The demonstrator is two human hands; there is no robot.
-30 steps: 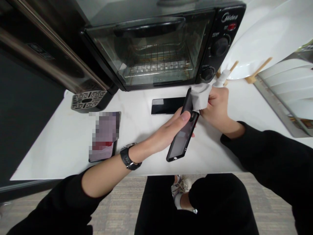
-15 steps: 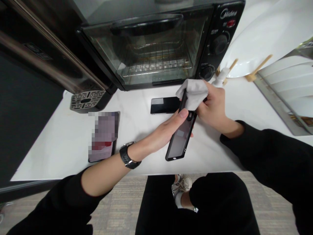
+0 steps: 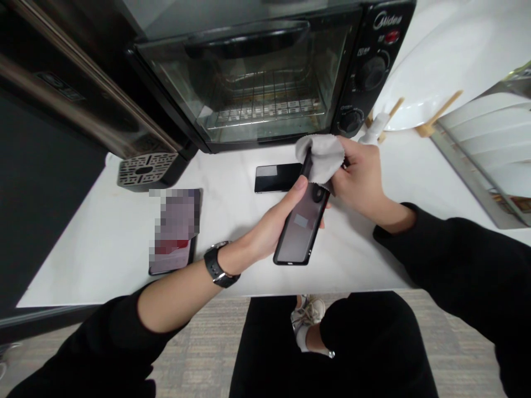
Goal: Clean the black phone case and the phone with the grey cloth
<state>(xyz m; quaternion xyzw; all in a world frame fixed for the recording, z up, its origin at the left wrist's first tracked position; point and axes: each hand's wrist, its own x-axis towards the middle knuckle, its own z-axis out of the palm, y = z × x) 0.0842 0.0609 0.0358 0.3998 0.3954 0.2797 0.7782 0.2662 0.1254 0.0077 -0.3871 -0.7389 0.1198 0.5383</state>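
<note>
Above the counter, my left hand (image 3: pixel 274 221) is closed round a phone case (image 3: pixel 296 232) with a black rim and a see-through greyish back. The thumb lies along its left edge and fingertips show at the right edge. My right hand (image 3: pixel 359 174) pinches a light grey cloth (image 3: pixel 326 157), which is folded over the upper end of the case and hides it. Behind the case a black phone (image 3: pixel 276 178) lies flat, its right end covered. Further left lies a larger phone or tablet (image 3: pixel 178 232) with a pixelated screen.
A black toaster oven (image 3: pixel 257 83) stands at the back, with a machine's drip tray (image 3: pixel 145 170) to its left. Right of the oven are a white bottle (image 3: pixel 374 131), a large white plate (image 3: pixel 427 72) on a wooden stand and a rack of dishes (image 3: pixel 493 143). The white counter's (image 3: pixel 240 282) front edge is close to my legs.
The phone case has shifted slightly left and up, and its back now faces me more fully. The cloth has moved a little left with my right hand.
</note>
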